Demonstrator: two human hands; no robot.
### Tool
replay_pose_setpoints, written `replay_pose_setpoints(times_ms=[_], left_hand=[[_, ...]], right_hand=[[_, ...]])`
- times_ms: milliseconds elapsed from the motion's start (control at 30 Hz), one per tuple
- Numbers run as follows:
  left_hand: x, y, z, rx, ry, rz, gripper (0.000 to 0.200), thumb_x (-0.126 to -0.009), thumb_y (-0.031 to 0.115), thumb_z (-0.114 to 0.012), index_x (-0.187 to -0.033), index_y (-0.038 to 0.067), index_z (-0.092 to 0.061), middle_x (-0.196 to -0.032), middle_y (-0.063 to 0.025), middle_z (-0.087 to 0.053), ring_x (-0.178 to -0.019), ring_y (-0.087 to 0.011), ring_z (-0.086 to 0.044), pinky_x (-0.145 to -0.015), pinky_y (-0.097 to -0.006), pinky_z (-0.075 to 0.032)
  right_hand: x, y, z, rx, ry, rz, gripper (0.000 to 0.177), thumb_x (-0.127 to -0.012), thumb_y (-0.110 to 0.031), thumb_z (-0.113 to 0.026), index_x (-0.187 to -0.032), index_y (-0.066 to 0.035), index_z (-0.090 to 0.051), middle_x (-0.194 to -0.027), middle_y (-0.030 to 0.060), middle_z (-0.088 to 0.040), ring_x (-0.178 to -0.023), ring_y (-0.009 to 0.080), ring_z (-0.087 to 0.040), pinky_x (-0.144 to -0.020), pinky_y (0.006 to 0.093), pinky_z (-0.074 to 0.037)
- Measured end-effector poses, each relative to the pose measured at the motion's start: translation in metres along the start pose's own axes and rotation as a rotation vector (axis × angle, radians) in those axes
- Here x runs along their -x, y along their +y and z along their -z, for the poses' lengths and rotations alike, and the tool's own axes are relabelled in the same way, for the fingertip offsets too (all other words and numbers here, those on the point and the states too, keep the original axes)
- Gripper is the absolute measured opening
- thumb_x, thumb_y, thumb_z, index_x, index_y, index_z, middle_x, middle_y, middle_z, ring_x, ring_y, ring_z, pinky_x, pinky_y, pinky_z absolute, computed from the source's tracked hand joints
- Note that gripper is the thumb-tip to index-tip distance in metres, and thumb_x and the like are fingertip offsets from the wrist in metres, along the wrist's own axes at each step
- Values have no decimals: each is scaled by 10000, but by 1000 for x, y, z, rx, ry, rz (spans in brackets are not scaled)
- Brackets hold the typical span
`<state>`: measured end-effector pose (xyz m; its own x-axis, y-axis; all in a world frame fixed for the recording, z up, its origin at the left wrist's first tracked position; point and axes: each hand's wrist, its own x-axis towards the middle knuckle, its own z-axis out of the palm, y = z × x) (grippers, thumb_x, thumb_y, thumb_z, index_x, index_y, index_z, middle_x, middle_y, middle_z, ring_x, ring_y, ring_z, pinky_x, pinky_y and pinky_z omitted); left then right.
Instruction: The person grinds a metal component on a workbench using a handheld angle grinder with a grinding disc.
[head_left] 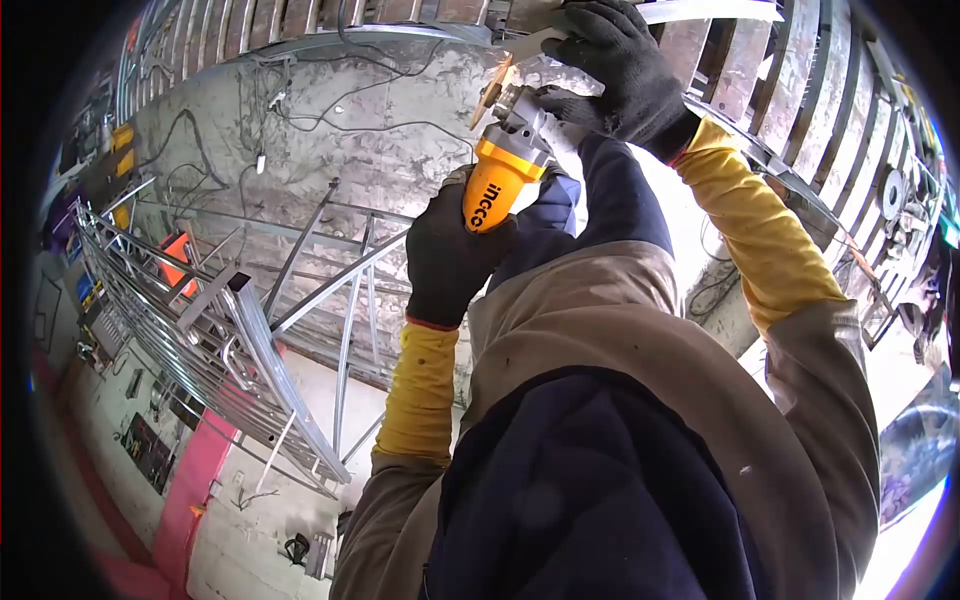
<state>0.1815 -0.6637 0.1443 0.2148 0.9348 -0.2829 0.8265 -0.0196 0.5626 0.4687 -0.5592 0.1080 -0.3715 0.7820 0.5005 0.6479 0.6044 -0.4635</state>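
Fisheye view, black vignette round frame, bars (250,350) bowed toward edges. Daylight bright; white glare blown out at lower right corner and behind sleeve (760,230). Wall (330,130) evenly lit, shadows soft. Right hand (620,70) in black glove, detail lost in shade. Grinder (495,185) sharp, centre in focus. Torso (600,480) close to lens, slightly soft. Left edge dim, smeared, slight colour fringe at rim

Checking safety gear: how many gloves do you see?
2: one on the left hand gripping the grinder, one on the right hand up by its head.
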Motion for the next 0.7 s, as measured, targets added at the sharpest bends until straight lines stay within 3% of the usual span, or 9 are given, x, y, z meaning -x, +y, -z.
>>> replay_pose_setpoints(times_ms=[133,233,333,400,500,700], left_hand=[[0,2,-2,12,-6,31,399,-778,288,-874,-1008,38,-666,-688,-80,-689,-560,-190,-691,-563,-349,-563],[1,-1,-5,-7,53,-68,409,-776,291,-873,-1029,39,-674,-690,-75,-692,-569,-193,-696,-572,-352,-567],[1,1,-5,33,12,15,420,-773,299,-873,-1044,42,-680,-726,-90,-704,-617,-226,-714,-606,-368,-576],[0,5,-3,15,-34,70,548,-744,420,-851,-1105,48,-676,-860,-162,-718,-766,-364,-733,-681,-464,-587],[1,4,-9,-27,41,7,445,-763,304,-875,-1066,41,-681,-801,-127,-723,-701,-276,-736,-651,-394,-585],[2,10,-8,15,43,24,441,-756,310,-877,-1041,40,-676,-771,-121,-720,-666,-267,-735,-625,-388,-584]], right_hand=[[0,0,0,9,-17,-6,557,-762,-454,-882,-1069,-4,-765,-1251,279,-634,-1231,488,-583,-1079,588,-451],[-1,-1,0,7,-23,-24,559,-763,-457,-878,-1067,-3,-764,-1246,278,-634,-1226,490,-585,-1079,589,-450],[-1,-1,2,-1,-13,-13,549,-763,-446,-878,-1064,-2,-762,-1240,280,-634,-1217,491,-590,-1078,588,-450],[-1,-1,2,3,-4,-7,535,-767,-434,-878,-1059,-2,-760,-1233,280,-635,-1209,491,-595,-1073,591,-452],[-1,-1,3,10,-6,-6,529,-768,-428,-879,-1059,-3,-759,-1225,278,-636,-1206,490,-597,-1071,593,-452],[-2,-2,3,12,6,-5,517,-771,-419,-880,-1057,-6,-759,-1225,275,-638,-1207,485,-598,-1067,588,-458]])
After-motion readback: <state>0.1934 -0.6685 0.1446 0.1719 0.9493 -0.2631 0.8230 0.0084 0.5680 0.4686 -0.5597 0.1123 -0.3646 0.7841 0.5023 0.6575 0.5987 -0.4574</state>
